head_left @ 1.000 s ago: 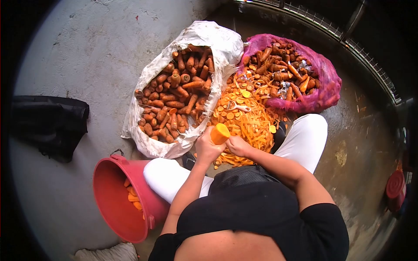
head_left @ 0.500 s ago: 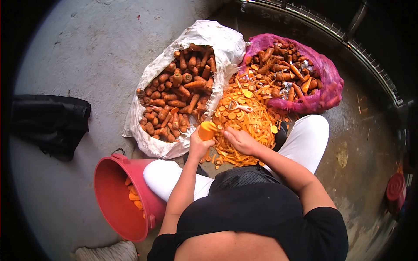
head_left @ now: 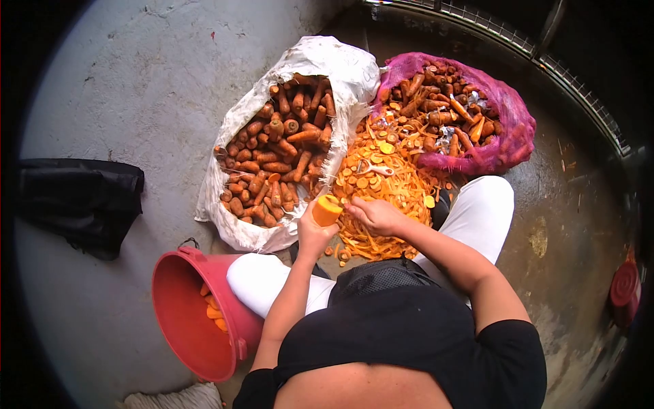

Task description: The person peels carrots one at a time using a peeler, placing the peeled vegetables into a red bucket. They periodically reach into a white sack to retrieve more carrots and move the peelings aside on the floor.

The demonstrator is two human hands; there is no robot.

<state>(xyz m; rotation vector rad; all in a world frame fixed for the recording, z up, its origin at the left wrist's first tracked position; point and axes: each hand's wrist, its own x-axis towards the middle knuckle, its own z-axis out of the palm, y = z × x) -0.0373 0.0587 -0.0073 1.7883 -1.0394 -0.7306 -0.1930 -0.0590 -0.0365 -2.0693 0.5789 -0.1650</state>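
Note:
My left hand point(head_left: 315, 235) is wrapped around a thick peeled carrot point(head_left: 327, 212), its upper end pointing away from me and showing a dark notch. Close to that end, my right hand point(head_left: 376, 217) has its fingers closed; whatever they grip is too small to make out. Beneath and beyond both hands spreads a heap of orange carrot peelings point(head_left: 392, 217) and cut-off ends. A peeler with a pale handle point(head_left: 375, 168) lies on the heap. Unpeeled carrots point(head_left: 276, 146) fill an open white sack point(head_left: 225, 109) just beyond my left hand.
A pink mesh sack point(head_left: 519, 129) of carrots and scraps stands at the back right. By my left knee, a red bucket point(head_left: 178, 307) lies tipped, with peeled carrots point(head_left: 214, 313) inside. Black cloth point(head_left: 82, 198) lies far left; a red lidded container point(head_left: 623, 290) is far right.
The carrot's upper end has changed from a smooth orange top to a notched face. My right hand stays close beside it; the view has shifted slightly.

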